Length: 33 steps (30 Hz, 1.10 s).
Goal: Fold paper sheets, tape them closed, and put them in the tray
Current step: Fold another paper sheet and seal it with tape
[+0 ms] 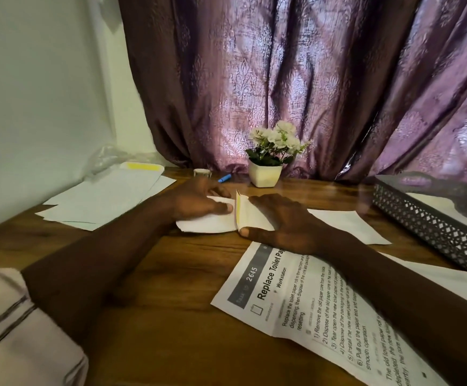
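Purple curtain (282, 79) hangs behind the brown wood table (157, 302). A white flower pot (264, 175), a blue pen (224, 178) and a small tape roll (202, 172) sit at the back. Loose white sheets (101, 201) lie on the left, a printed sheet (310, 316) lies close, and the black tray (427, 227) stands on the right. The folded paper (207, 225) lies mid-table. The left hand (198, 201) and right hand (282, 221) press flat on it with straight fingers, gripping nothing. One flap (238, 207) stands up between them.
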Available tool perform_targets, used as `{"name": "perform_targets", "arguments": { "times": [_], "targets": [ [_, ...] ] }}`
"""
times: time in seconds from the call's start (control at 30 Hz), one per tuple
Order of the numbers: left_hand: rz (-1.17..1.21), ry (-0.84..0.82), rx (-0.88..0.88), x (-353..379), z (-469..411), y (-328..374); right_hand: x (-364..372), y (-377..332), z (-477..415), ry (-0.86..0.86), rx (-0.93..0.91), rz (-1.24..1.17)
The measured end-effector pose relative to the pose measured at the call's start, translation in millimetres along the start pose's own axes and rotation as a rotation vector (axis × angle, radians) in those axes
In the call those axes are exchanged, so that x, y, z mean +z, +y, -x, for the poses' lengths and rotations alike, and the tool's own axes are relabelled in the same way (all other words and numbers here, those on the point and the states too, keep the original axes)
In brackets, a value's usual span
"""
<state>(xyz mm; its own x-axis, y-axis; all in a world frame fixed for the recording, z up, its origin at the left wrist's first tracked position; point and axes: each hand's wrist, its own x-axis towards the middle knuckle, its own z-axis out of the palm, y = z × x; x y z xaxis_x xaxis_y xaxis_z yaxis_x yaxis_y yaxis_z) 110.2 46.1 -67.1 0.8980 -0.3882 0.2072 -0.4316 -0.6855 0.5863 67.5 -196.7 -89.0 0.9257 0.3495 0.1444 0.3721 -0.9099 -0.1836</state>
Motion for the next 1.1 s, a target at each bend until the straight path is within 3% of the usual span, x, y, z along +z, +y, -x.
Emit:
{"name": "perform_targets", "arguments": {
  "times": [0.1, 0.2, 0.27, 0.3, 0.43, 0.53, 0.7, 0.97, 1.1],
  "targets": [
    [0.105, 0.264, -0.053, -23.1, 1.4, -12.2, 0.1, 0.1, 0.5, 0.029, 0.006, 0.032],
    [0.474, 0.522, -0.18, -47.0, 7.1, -25.2, 2.4, 1.7, -0.3, 0.061, 0.006, 0.021],
    [0.726, 0.444, -0.249, -53.4, 10.1, -29.1, 3.6, 3.6, -1.1, 0.066, 0.003, 0.01],
    [0.728, 0.382, -0.263, -52.3, 12.1, -29.6, 4.3, 5.3, -1.9, 0.064, -0.001, 0.001],
    [0.287, 0.192, -0.211, -39.0, 16.0, -17.8, 4.1, 2.6, -2.1, 0.06, 0.027, -0.098],
    [0.143, 0.161, -0.15, -33.1, 15.3, -12.2, 3.8, -2.8, -1.0, 0.045, 0.001, -0.077],
    [-0.01, 0.092, -0.068, -36.7, 15.8, -11.7, 4.6, -9.2, -2.8, 0.006, -0.021, 0.079],
    [-0.034, 0.043, -0.069, -39.0, 16.3, -16.1, 7.3, -6.3, -9.8, 0.197, 0.103, -0.335],
    [-0.083, 0.055, -0.066, -41.1, 15.1, -19.0, 9.2, -1.5, -10.5, 0.198, 0.082, -0.319]
  ]
}}
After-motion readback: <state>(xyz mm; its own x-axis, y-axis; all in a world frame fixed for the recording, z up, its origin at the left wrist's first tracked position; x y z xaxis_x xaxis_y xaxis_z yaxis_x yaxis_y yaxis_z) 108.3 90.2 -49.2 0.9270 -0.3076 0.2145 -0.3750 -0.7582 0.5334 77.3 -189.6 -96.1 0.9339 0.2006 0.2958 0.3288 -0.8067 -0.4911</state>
